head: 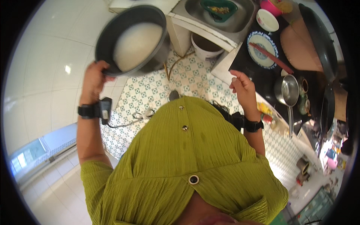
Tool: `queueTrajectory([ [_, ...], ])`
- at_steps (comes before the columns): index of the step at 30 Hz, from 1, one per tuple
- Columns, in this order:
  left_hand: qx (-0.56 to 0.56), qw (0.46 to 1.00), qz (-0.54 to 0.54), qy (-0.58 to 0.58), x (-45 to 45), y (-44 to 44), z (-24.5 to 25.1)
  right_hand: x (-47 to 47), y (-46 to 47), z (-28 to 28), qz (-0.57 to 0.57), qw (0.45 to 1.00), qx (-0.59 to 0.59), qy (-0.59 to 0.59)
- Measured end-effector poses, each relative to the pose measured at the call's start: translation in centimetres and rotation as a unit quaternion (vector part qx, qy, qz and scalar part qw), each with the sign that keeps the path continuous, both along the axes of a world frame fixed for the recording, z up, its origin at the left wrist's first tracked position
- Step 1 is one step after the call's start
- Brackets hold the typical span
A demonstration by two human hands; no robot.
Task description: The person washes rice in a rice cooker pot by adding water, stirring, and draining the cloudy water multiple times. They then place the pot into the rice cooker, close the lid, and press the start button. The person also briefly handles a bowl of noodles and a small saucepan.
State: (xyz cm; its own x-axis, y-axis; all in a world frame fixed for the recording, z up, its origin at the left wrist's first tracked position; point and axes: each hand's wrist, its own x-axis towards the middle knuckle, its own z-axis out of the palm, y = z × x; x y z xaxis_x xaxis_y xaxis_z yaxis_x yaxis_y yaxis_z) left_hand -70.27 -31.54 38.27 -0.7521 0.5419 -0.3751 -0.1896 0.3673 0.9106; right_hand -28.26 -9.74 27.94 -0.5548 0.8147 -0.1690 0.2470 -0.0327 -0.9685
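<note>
My left hand (97,73) grips the near left rim of a deep dark grey basin (133,42), with the thumb over the edge. Cloudy whitish liquid (137,46) lies in the basin, which looks tilted. On the other side, my right hand (242,87) is raised with curled fingers and nothing in it, close to the edge of the black countertop (242,63). Past it on the counter are a blue-rimmed plate (260,39) with a reddish stick-like utensil (274,58) across it, and a small metal saucepan (287,90).
A steel sink (191,14) holds a green strainer basket (219,9) with food scraps. Below stands a white bucket (206,47). A white bowl (267,21), a pink bowl (271,8) and a large dark pan (319,36) are at the right. A hose (171,69) lies on the patterned floor.
</note>
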Motion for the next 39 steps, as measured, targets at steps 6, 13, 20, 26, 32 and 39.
queueTrajectory([
  [6, 0.004, 0.995, -0.096, -0.01, -11.1, 4.4, 4.1, -3.5, -2.4, -0.7, -0.071, 0.997, 0.01, -0.02],
  [13, 0.039, 0.995, -0.077, 0.046, -17.2, 10.9, 11.4, -6.8, 0.8, -0.5, -0.126, 0.991, 0.032, -0.042],
  [20, 0.046, 0.992, -0.082, 0.085, -22.6, 19.1, 15.7, -10.4, 4.9, -0.9, -0.131, 0.991, 0.015, 0.018],
  [26, 0.074, 0.99, -0.071, 0.095, -27.8, 27.8, 14.1, -11.5, 5.0, -0.6, -0.166, 0.985, 0.043, -0.018],
  [32, 0.028, 0.983, -0.13, 0.126, -38.0, 35.6, 9.3, -12.3, 1.9, 0.4, -0.247, 0.96, 0.09, -0.098],
  [39, -0.14, 0.952, -0.25, 0.107, -52.5, 42.4, 7.5, -16.7, -3.7, -0.7, -0.356, 0.923, 0.067, -0.129],
])
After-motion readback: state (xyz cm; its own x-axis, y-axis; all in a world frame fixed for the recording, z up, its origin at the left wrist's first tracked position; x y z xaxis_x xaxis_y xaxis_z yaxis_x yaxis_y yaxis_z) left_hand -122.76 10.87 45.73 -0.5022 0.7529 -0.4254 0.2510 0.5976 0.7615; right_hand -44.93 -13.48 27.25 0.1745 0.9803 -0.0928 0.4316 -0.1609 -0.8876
